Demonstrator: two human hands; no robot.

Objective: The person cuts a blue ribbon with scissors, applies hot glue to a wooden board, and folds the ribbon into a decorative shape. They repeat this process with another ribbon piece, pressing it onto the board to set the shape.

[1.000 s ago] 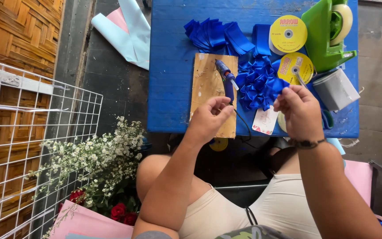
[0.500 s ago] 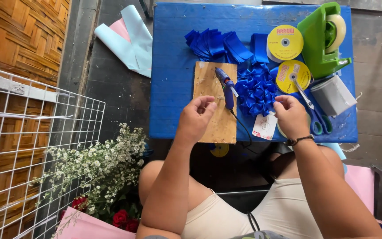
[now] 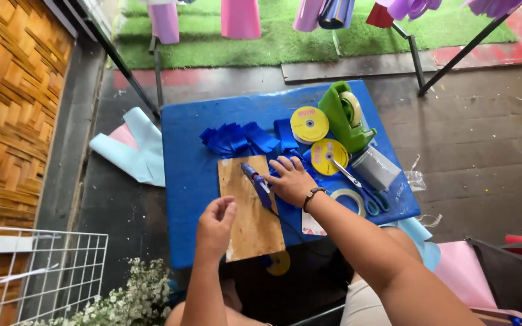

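right hand (image 3: 291,181) reaches forward, fingers spread flat on blue ribbon loops (image 3: 237,140) at twelve o'clock; left hand (image 3: 215,220) curled, possibly pinching something, over the wooden board (image 3: 246,226).

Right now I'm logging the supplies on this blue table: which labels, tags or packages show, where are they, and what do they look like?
Upper ribbon spool: round yellow label, red print, beside the green tape dispenser.
Lower ribbon spool: round yellow label, right of the right hand.
Card tag: white with small red marks, at the table's near edge, partly under the forearm.
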